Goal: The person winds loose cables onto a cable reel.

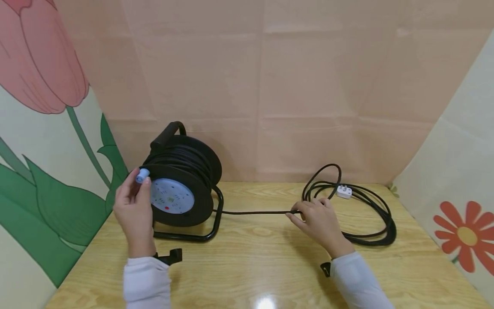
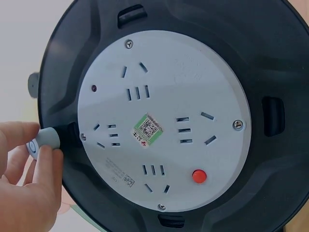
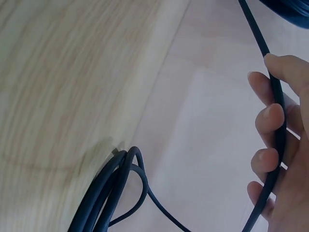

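Observation:
A black cable reel [image 1: 181, 180] stands on the left of the table, wound with black cable. Its pale socket face [image 2: 159, 121] carries several outlets and a red button [image 2: 199, 176]. At the reel's outer edge, my left hand [image 1: 135, 206] pinches the small light-blue crank knob [image 2: 46, 141] between thumb and fingers. A straight stretch of black cable [image 1: 254, 213] runs from the reel to my right hand [image 1: 318, 221]. In the right wrist view, the right fingers curl round this cable [image 3: 277, 111].
Loose loops of black cable [image 1: 390, 231] lie on the right of the table [image 1: 247, 266], with a white plug [image 1: 344, 191] among them. The reel's tubular stand [image 1: 185, 237] rests on the wood. A pinkish covering [image 1: 258, 86] rises behind the table.

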`<state>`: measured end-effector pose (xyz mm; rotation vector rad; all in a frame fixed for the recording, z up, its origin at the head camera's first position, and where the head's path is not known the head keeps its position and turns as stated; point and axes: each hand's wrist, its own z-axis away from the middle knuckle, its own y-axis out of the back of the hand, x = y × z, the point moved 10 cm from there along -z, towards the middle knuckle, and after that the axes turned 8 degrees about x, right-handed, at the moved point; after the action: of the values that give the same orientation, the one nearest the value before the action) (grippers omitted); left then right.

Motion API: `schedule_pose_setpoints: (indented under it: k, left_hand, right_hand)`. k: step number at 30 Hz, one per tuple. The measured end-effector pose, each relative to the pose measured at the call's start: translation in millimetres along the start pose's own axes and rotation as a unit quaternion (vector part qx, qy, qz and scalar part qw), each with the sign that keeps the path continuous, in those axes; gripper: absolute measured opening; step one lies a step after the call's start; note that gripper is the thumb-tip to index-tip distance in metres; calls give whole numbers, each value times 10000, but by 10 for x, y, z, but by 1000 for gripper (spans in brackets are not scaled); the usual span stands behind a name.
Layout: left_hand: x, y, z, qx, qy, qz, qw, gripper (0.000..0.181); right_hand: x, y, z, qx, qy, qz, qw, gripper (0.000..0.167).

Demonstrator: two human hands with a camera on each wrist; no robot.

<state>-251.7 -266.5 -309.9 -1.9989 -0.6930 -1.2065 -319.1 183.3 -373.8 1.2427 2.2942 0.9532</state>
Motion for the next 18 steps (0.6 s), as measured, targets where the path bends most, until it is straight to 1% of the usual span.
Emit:
schedule_pose_setpoints:
  k: [3,5,8,12,18]
  left_hand:
    - [74,-33,30,-38,-370,-98,9993,34]
    - [120,-57,49,-74,-601,-139,9981,33]
    - [170,-101,74,-147,-866,-117,9961,32]
    - [213,-145,110,-200,-1124,-92,9934,30]
    - [263,-222,192,-312,-1349,-82,9903,27]
  right_hand:
    - [-1,-4,-2,9,-72,-48,10000,21]
    - [20,-14,0,-24,-187,-38,9998,21]
    - [61,-30,-7,-114,-378,0,9992,24]
    - [73,-50,-35,-229,-489,-43,9985,27]
    - [17,-76,-100,-290,-413,-173,9986,25]
